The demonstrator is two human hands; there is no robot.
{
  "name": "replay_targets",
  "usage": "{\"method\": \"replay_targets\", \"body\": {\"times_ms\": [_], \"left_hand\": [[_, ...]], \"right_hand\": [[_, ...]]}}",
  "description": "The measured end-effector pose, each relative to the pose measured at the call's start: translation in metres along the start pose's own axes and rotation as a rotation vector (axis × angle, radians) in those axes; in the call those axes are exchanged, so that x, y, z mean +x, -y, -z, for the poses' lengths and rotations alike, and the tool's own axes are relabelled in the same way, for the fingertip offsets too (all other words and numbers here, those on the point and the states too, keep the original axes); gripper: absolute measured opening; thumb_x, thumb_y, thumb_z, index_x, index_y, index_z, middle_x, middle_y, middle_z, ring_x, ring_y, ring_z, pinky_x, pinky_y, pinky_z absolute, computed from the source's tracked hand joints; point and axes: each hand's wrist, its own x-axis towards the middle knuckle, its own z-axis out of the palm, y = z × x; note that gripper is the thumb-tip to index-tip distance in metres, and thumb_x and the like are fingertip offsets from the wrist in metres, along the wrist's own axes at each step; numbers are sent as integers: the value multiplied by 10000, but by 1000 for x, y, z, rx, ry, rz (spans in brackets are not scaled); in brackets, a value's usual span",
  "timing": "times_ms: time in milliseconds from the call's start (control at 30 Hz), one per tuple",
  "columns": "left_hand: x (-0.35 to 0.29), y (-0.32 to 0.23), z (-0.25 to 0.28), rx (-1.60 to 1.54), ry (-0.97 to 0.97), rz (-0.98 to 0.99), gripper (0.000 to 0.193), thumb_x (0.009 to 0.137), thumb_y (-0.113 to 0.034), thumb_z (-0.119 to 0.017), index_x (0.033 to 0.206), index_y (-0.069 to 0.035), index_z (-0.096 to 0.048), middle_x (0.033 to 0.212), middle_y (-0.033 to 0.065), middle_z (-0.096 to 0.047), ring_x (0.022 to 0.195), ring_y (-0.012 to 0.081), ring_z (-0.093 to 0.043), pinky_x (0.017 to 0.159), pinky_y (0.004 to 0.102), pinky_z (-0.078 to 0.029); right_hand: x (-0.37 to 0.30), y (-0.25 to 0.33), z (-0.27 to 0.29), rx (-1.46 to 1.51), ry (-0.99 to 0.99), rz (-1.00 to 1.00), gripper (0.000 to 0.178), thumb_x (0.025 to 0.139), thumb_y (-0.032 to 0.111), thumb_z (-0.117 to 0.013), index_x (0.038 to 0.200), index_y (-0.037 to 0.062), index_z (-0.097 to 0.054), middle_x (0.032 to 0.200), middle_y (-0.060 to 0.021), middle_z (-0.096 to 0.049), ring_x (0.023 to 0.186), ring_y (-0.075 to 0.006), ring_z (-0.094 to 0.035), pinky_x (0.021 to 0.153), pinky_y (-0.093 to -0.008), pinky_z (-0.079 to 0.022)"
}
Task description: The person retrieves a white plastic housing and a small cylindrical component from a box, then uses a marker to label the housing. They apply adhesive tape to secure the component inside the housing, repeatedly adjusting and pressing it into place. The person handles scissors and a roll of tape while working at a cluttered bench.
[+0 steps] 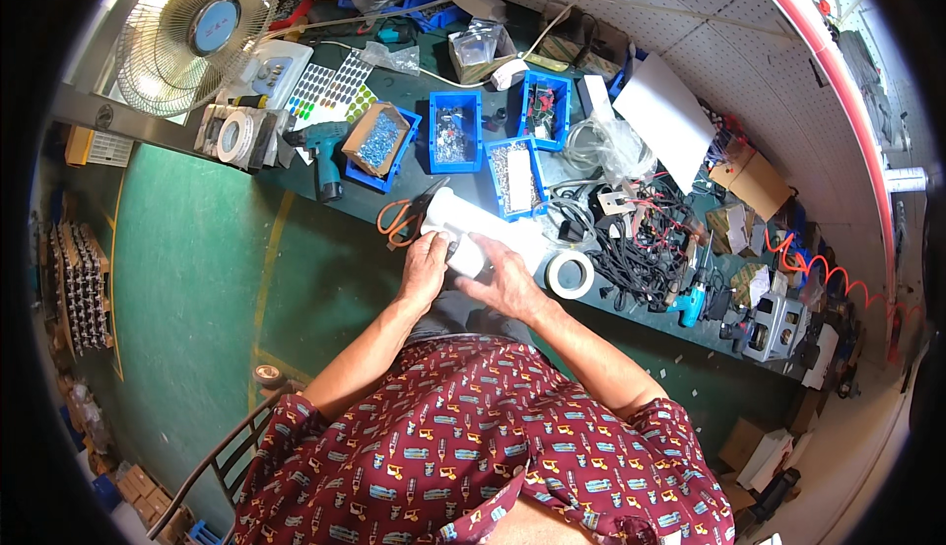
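At the bench's near edge, a smooth white piece point(467, 258) is held between my two hands. My left hand point(425, 267) is closed, its thumb and fingers pinched at the left side of the piece, where a small dark bit shows that is too small to name. Around the piece's right side curve the thumb and fingers of my right hand point(510, 282). Just beyond lies a larger white, sheet-like or rolled thing point(507, 234), partly hidden by my hands. Scissors point(396, 222) with orange handles rest left of it, and a tape roll point(570, 275) lies right of my right hand.
Blue bins point(455, 165) of small parts stand behind my hands. A cordless drill point(323, 159) lies to the left, and a tangle of black cables point(633, 249) to the right. A fan point(212, 28) stands far left. A second teal power tool point(694, 299) sits farther right.
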Motion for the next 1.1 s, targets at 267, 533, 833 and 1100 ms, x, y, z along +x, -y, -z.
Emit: {"method": "replay_targets", "body": {"times_ms": [267,533,833,1100], "left_hand": [[0,-12,-4,77,98,-296,328,1061,-298,-499,967,-13,-632,749,-23,-542,684,80,-462,619,269,-402],[-1,-28,4,59,245,-359,358,1060,-378,-524,984,-41,-617,752,-47,-512,672,41,-439,573,227,-367],[0,-28,8,31,260,-395,271,1049,-291,-565,1091,-31,-629,880,1,-615,787,67,-539,686,229,-449],[-13,30,9,-302,340,60,561,927,-299,-748,1341,-15,-498,1203,75,-619,1089,198,-646,938,385,-562]], "right_hand": [[3,-1,6,680,201,-376,558,877,245,-782,1325,1,-558,1044,-108,-681,867,-194,-674,742,-321,-571],[4,-7,17,1104,298,-482,410,927,230,-738,1241,11,-592,990,-54,-662,794,-138,-665,673,-274,-586],[4,-10,23,1231,354,-522,386,922,186,-737,1241,19,-599,977,-57,-657,767,-138,-663,669,-286,-584],[-3,-27,-18,567,-3,-231,543,865,217,-776,1307,-22,-568,1044,-111,-678,948,-185,-648,826,-327,-532]]}}
